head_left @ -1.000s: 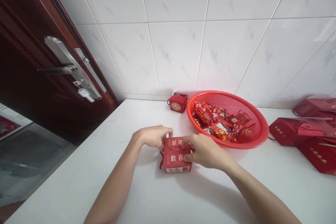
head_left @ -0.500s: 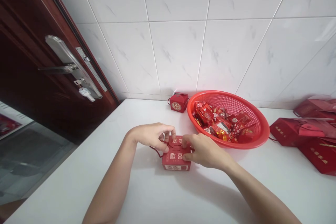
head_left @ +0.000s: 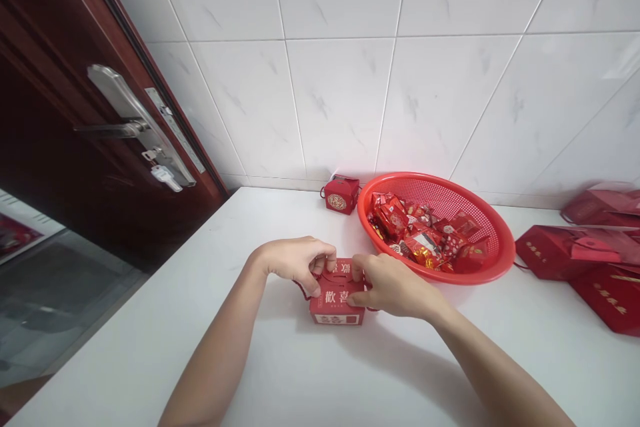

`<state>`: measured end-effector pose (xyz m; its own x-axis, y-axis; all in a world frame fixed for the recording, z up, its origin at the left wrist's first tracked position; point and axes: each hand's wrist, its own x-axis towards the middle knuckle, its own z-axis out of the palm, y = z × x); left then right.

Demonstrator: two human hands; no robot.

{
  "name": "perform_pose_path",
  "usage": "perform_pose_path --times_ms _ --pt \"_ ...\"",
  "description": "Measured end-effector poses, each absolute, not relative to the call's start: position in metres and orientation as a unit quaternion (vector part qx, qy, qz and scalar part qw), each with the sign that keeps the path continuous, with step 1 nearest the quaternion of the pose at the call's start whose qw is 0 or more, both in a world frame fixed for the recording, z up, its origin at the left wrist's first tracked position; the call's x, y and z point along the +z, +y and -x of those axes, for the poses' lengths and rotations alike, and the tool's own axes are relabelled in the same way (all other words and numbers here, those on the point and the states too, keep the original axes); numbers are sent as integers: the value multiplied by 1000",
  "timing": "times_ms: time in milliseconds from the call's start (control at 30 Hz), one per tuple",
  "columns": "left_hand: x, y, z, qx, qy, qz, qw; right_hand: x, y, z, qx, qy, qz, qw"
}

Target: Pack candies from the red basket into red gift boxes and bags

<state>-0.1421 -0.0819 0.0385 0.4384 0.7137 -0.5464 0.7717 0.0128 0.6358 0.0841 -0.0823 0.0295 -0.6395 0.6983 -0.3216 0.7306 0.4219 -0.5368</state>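
Note:
A small red box with pale characters stands upright on the white table, its top flaps folded inward. My left hand pinches the left side of the top, fingertips on the far flap and thumb on the near one. On the right side of the top, my right hand grips the flaps in the same way. Dark red cord loops show beside the box at both sides, partly covered by my hands. The inside of the box is hidden.
Behind the box, a red basket holds several red wrapped packets. Another small red box stands by the tiled wall. Several larger red boxes lie at the right. A dark door is at the left.
My left hand has shifted slightly right, nearer the middle of the box top. My right hand stays almost in place. More cord shows at the right of the box.

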Motion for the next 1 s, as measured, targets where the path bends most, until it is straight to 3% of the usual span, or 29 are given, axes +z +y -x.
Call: perform_pose_path --times_ms 700,1000 --pt "40 -80 131 -25 520 -722 455 29 -80 -81 -385 834 -394 25" --pt "38 -79 126 -8 516 -711 478 30 -85 -86 -313 851 -422 24"
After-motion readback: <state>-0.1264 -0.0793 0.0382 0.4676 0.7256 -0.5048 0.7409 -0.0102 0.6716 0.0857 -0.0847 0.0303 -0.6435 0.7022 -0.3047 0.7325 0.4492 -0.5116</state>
